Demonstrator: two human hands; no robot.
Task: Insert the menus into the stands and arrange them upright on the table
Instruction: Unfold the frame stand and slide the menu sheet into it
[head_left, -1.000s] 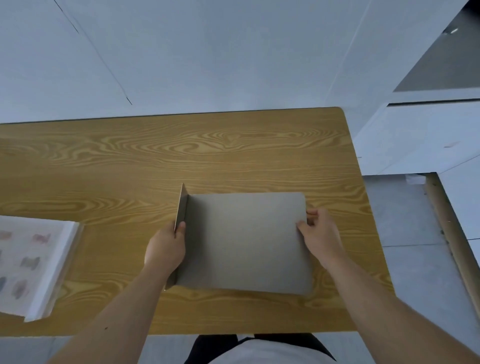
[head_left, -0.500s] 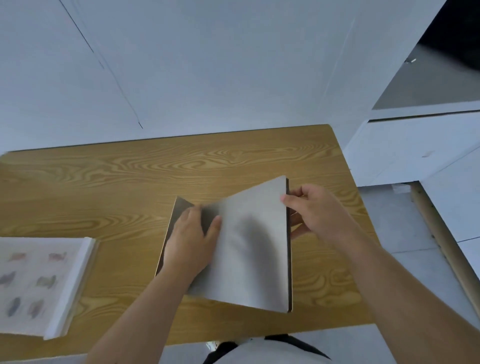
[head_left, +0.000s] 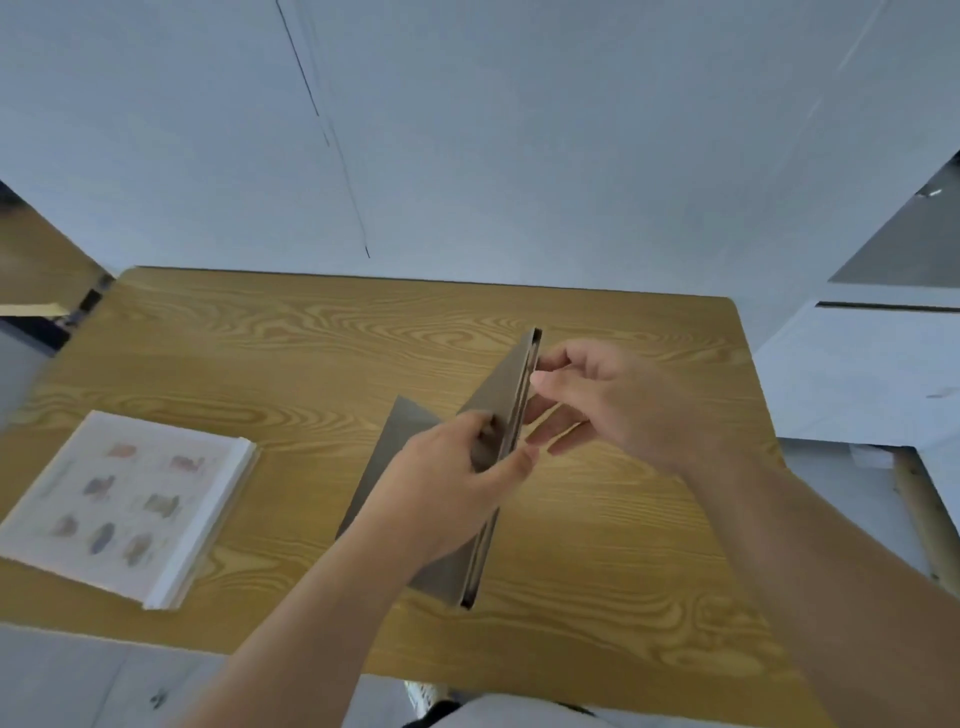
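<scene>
A grey folding menu stand (head_left: 498, 400) stands on its edge near the middle of the wooden table (head_left: 311, 353), its panels raised almost upright and seen edge-on. My left hand (head_left: 447, 488) grips the panels from the left, thumb over their top edge. My right hand (head_left: 613, 405) is at the right side of the top edge, fingers spread and touching it. A stack of white menu sheets (head_left: 130, 499) with small coloured pictures lies flat at the table's left.
A pale wall rises just behind the table's far edge. White cabinets (head_left: 872, 374) stand to the right, with a wooden strip (head_left: 924, 519) beside the table's right end. Bare table surface lies behind and to the right of the stand.
The stand lay flat a second ago. Both hands have lifted its right panel up and over, so it now stands nearly on edge. The view has tilted and shifted right.
</scene>
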